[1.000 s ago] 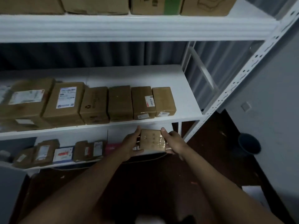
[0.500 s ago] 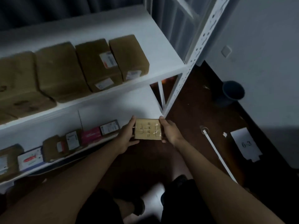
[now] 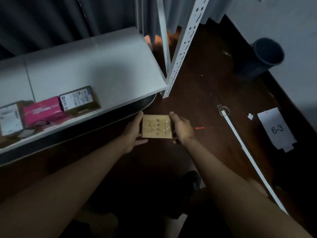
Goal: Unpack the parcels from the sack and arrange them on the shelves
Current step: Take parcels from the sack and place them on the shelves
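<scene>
A small flat brown cardboard parcel [image 3: 157, 126] with printed symbols and clear tape hangs over the dark floor, just in front of the low white shelf [image 3: 106, 69]. My left hand [image 3: 133, 132] grips its left edge and my right hand [image 3: 181, 128] grips its right edge. On the shelf's left part lie a labelled brown parcel [image 3: 79, 98], a pink box [image 3: 42, 109] and a white-labelled parcel [image 3: 10, 117]. The shelf's right part is bare. The sack is not in view.
A perforated white shelf post [image 3: 181, 52] stands at the shelf's right corner. A dark round bin [image 3: 265, 55] sits by the wall at the right. On the floor lie a paper sheet marked 6-3 [image 3: 276, 129] and a long white strip [image 3: 247, 155].
The view has tilted down from the upper shelves to the lowest shelf and floor. Both hands still hold the small parcel, now lower, level with the bottom shelf's front edge.
</scene>
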